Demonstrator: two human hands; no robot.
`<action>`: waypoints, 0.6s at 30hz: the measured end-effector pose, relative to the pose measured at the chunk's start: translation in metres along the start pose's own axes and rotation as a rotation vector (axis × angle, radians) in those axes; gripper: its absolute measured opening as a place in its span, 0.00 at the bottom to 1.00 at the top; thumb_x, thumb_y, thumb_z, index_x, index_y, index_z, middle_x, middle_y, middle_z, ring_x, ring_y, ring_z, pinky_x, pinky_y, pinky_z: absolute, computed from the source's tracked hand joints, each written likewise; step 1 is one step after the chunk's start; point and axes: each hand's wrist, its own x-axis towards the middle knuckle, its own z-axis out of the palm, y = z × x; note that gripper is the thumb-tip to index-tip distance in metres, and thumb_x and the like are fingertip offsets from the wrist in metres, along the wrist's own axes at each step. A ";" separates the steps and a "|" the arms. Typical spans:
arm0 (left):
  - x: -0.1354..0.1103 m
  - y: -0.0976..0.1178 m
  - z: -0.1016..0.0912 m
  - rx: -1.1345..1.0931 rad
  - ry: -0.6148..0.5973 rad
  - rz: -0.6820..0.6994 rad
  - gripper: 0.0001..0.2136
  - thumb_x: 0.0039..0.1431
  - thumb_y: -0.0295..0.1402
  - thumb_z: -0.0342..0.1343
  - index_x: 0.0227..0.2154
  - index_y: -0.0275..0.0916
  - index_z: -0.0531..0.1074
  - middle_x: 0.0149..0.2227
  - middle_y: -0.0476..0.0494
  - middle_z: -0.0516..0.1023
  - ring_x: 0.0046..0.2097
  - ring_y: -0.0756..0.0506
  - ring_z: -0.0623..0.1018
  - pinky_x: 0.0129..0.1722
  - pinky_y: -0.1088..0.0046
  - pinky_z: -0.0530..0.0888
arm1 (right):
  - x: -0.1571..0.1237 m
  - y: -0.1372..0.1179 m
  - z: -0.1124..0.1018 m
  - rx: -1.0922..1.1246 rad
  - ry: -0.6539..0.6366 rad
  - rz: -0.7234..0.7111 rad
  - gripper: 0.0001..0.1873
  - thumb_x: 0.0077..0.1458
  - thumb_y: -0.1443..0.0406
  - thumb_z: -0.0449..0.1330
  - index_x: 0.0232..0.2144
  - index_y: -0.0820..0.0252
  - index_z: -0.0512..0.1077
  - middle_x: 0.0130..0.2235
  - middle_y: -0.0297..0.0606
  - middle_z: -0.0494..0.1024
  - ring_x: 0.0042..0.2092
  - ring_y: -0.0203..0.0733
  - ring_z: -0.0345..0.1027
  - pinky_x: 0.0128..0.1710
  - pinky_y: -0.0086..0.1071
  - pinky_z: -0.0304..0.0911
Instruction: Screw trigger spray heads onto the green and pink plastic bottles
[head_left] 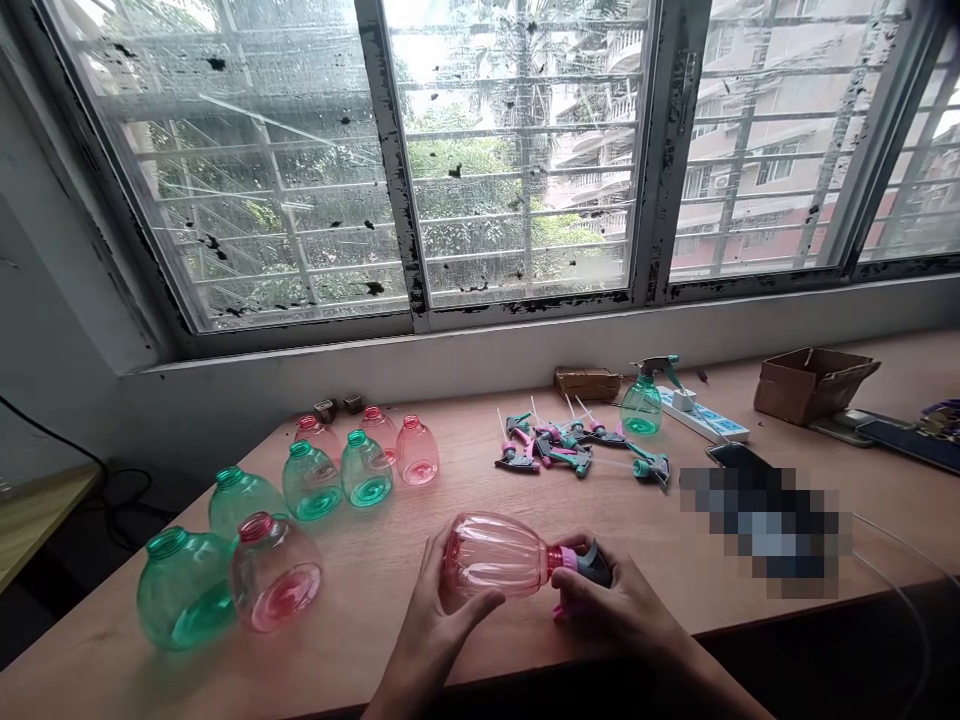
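Note:
A clear pink spray bottle [496, 553] lies sideways above the table's front edge, its base to the left. My left hand [450, 605] is wrapped round the base end. At the neck, my right hand [600, 595] grips the pink and dark grey trigger sprayer head [581, 563], which sits on the bottle's mouth. Whether it is screwed tight I cannot tell. Beyond my hands lies a pile of loose trigger sprayer heads [555, 440] in pink, grey and green, with thin white tubes. An assembled green spray bottle [642, 405] stands upright behind them.
To the left stand several open green bottles [187, 590] and pink bottles [276, 575]. A white power strip [705, 415], an open cardboard box [814, 385] and a phone [739, 460] are on the right. A small brown box [587, 383] is by the window wall.

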 end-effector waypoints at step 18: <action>-0.002 0.002 -0.001 0.029 -0.032 0.041 0.36 0.54 0.37 0.66 0.64 0.48 0.58 0.67 0.41 0.61 0.68 0.34 0.60 0.69 0.54 0.54 | 0.001 0.002 -0.002 -0.018 0.054 -0.014 0.23 0.50 0.49 0.70 0.37 0.61 0.74 0.28 0.32 0.75 0.28 0.39 0.73 0.31 0.35 0.76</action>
